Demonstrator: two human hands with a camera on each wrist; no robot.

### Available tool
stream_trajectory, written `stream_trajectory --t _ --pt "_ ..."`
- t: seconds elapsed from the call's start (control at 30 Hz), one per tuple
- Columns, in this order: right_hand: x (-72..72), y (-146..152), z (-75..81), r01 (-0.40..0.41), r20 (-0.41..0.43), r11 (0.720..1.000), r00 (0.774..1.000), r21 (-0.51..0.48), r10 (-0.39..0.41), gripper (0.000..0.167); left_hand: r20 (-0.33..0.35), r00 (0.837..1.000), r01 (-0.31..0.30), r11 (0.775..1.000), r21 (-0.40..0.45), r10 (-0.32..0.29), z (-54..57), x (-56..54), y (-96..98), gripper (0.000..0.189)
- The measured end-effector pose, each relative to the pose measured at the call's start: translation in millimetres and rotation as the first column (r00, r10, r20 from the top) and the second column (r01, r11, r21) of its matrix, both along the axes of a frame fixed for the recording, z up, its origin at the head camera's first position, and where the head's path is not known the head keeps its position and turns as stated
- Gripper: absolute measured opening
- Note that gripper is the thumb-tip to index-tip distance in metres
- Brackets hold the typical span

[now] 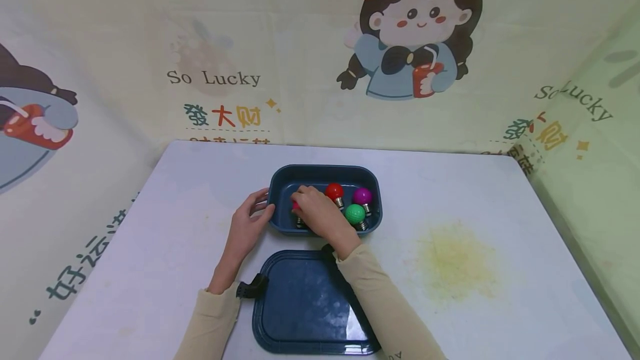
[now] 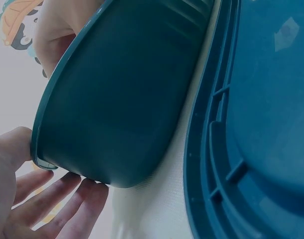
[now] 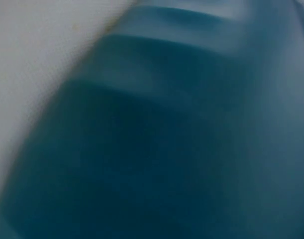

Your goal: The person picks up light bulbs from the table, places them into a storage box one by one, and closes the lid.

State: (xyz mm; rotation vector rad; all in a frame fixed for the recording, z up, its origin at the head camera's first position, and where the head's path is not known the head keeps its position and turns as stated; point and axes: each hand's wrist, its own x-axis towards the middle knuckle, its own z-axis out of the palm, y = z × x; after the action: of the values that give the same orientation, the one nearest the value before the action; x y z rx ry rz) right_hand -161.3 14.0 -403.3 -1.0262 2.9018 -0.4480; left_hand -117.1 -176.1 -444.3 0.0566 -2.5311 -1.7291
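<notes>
A dark blue plastic box (image 1: 320,169) stands uncovered on the white table, with several coloured light bulbs in it. My left hand (image 1: 248,220) is at the box's left end. In the left wrist view, that thumb touches the rim and the fairly straight fingers (image 2: 67,204) rest against the outer wall. Inside the box, my right hand (image 1: 320,213) holds a pink bulb (image 1: 295,205) at the fingertips, mostly covering it. To its right lie a red bulb (image 1: 334,190), a purple bulb (image 1: 362,196) and a green bulb (image 1: 355,214). The right wrist view shows only the blurred box wall (image 3: 132,149).
A dark blue lid (image 1: 300,304) lies on the table in front of the box, partly beneath my right forearm. A black wrist strap (image 1: 252,286) overlaps the lid's left edge in view. A yellowish stain (image 1: 457,263) marks the table at right. Printed cloth (image 1: 300,60) hangs behind.
</notes>
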Motion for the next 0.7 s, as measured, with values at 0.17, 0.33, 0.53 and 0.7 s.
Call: stream_trajectory --t 0.17,0.33,0.53,0.7 --pt "-1.0 0.2 -1.8 0.001 0.005 1.000 1.000 -0.001 -0.001 0.034 -0.001 1.000 0.000 1.000 0.004 0.000 0.2 0.3 0.2 0.047" --pt "-1.2 0.1 -1.8 0.010 0.004 1.000 1.000 0.010 -0.010 0.035 -0.011 1.000 0.008 1.000 0.006 -0.008 0.6 0.8 0.4 0.048" --pt "-0.8 0.9 0.2 0.007 -0.015 1.000 1.000 0.011 -0.007 0.036 -0.010 1.000 0.001 1.000 -0.014 -0.002 2.3 0.8 1.3 0.047" --pt "0.8 4.4 6.2 0.008 -0.038 1.000 0.999 -0.014 -0.008 0.037 0.000 1.000 -0.010 0.999 -0.033 0.010 1.7 -0.4 0.4 0.048"
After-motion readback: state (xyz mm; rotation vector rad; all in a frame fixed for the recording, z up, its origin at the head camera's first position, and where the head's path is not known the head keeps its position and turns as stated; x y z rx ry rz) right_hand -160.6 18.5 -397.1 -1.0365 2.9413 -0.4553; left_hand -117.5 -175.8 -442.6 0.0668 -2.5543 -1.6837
